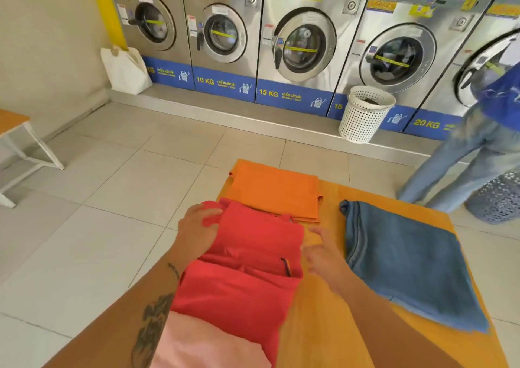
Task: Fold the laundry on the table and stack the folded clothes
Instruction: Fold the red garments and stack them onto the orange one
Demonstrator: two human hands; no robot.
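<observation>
A red garment point(247, 260) lies partly folded on the orange table point(323, 319), its far end doubled back. My left hand point(197, 227) rests on the garment's far left corner, fingers curled over the cloth. My right hand point(320, 252) hovers at the garment's right edge with fingers spread, blurred, holding nothing. A folded orange garment point(275, 191) lies flat just beyond the red one. Folded blue jeans point(405, 258) lie to the right. A pink garment point(208, 348) lies at the near edge, below the red one.
A row of steel washing machines point(301, 41) lines the far wall. A white perforated basket point(365, 114) stands on the floor before them. Another person in jeans point(478, 153) stands at the right beside a dark patterned basket point(501, 198). A bench point(17, 131) is at the left.
</observation>
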